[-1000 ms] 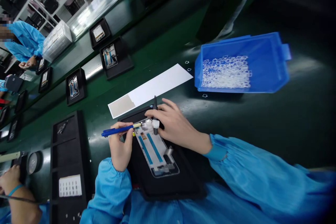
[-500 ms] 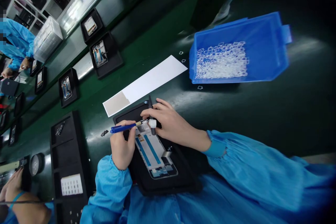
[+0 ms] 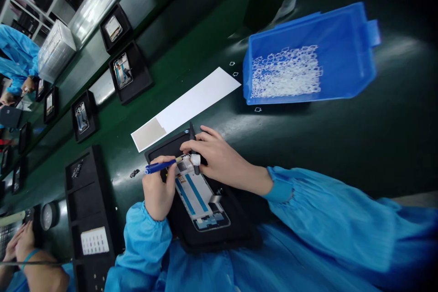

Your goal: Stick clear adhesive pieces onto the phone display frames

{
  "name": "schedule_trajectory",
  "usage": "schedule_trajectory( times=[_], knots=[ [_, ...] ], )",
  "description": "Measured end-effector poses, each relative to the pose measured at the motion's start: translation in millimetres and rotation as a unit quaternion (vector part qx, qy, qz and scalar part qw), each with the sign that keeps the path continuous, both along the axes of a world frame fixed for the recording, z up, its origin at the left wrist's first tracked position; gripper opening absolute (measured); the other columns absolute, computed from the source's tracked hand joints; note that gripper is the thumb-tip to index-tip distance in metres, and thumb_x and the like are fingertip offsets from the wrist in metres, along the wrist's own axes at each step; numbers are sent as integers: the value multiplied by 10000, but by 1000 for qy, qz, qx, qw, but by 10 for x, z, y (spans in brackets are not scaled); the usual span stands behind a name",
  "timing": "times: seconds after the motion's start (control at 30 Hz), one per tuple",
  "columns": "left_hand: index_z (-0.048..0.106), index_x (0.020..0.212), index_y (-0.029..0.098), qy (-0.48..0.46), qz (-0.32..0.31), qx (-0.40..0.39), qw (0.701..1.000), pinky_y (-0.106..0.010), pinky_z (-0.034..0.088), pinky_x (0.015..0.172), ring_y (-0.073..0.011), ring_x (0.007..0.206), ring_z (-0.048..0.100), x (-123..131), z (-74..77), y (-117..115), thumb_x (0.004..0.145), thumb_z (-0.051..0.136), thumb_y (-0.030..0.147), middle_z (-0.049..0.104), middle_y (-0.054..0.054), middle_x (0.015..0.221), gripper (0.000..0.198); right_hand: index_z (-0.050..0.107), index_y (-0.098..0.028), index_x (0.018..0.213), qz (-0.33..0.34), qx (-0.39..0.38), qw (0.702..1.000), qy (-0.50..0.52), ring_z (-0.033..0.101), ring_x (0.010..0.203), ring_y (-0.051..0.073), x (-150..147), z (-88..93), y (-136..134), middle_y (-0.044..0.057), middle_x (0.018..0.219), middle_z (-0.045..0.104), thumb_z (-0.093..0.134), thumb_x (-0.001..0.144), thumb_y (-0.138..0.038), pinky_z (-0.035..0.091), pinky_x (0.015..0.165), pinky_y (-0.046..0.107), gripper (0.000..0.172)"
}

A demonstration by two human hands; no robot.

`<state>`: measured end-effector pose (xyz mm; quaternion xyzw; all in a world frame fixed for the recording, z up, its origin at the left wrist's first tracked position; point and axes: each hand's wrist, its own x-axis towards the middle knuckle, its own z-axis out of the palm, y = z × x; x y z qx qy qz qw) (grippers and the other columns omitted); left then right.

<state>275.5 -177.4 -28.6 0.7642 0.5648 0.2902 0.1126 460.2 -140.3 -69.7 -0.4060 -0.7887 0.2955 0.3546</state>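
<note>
My left hand (image 3: 158, 191) is closed around a blue pen-shaped tool (image 3: 160, 166) with a pale tip. That tip reaches the upper end of an open phone frame (image 3: 196, 194), which has two blue strips along its middle. The frame lies in a black tray (image 3: 219, 238) close to my body. My right hand (image 3: 217, 153) bends over the same upper end, its fingers around a slim black tweezers-like tool (image 3: 192, 134) with a white band (image 3: 195, 159). Its fingertips come close to the pen tool's tip; what lies exactly under them is too small to tell.
A blue bin (image 3: 342, 59) of small white frames stands at the right, beside a white sheet (image 3: 195, 96). Black trays with phone parts (image 3: 132, 89) line the left. A compartment tray (image 3: 82, 196) sits left of me. Co-workers' hands (image 3: 25, 242) show at the left edge.
The view has shifted slightly, so the bin, sheet and trays appear a little further left and up. Both hands keep nearly the same pose over the phone frame.
</note>
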Motion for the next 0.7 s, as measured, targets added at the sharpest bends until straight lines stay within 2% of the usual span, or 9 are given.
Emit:
schedule_trajectory(
  times=[0.27, 0.5, 0.7],
  knots=[
    [571, 1032, 193, 24, -48, 39, 998, -262, 571, 766, -166, 891, 712, 65, 49, 26, 932, 558, 145, 715, -50, 931, 112, 547, -206, 1041, -2, 4, 1000, -2, 578, 908, 228, 4, -2, -7, 34, 916, 629, 493, 747, -8, 297, 1115, 599, 358],
    [591, 990, 200, -3, -4, 25, 1000, -267, 578, 726, -171, 871, 720, 38, -2, -7, 927, 578, 168, 722, -47, 917, 71, 546, -246, 1047, -15, 4, 1000, -8, 592, 906, 237, -9, -24, -9, 20, 909, 642, 486, 715, -16, 298, 1120, 591, 408],
    [583, 991, 202, -21, -51, 31, 998, -278, 576, 804, -166, 928, 714, 48, -78, -65, 912, 589, 133, 727, -57, 983, 105, 544, -215, 1043, -4, 17, 1000, 0, 579, 900, 233, 6, -16, -10, 41, 912, 635, 464, 748, -20, 307, 1108, 593, 362]
  ],
)
